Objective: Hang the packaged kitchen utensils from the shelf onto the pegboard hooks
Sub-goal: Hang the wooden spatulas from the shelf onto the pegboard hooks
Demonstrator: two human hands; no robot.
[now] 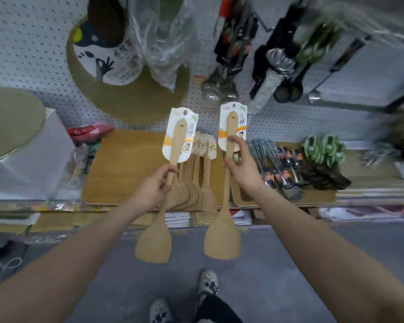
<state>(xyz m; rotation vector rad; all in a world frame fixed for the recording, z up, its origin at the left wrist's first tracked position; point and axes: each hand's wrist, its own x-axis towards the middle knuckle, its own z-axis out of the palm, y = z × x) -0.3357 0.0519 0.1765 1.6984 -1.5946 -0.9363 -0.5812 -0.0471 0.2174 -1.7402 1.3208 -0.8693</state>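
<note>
Spatulas are in both hands now, each one standing nearly upright in front of the pegboard (44, 73), with the flat blade hanging low over the floor and the printed card with its hang hole pointing up to the board. Below them the shelf (126, 159) is carrying the remaining stack of wooden spatulas (196, 178), lying with handles toward the board. The left spatula (163, 201) is leaning a little to the right at its top; the left hand (153, 186) is curling its grip round the handle just below the card. The right spatula (226, 192) is standing higher and nearer to the hanging ladles (217, 89); the right hand (241, 164) is pinching its handle at the card's lower edge. I judge the right one is closer to a hook, though I cannot see a free hook clearly.
</note>
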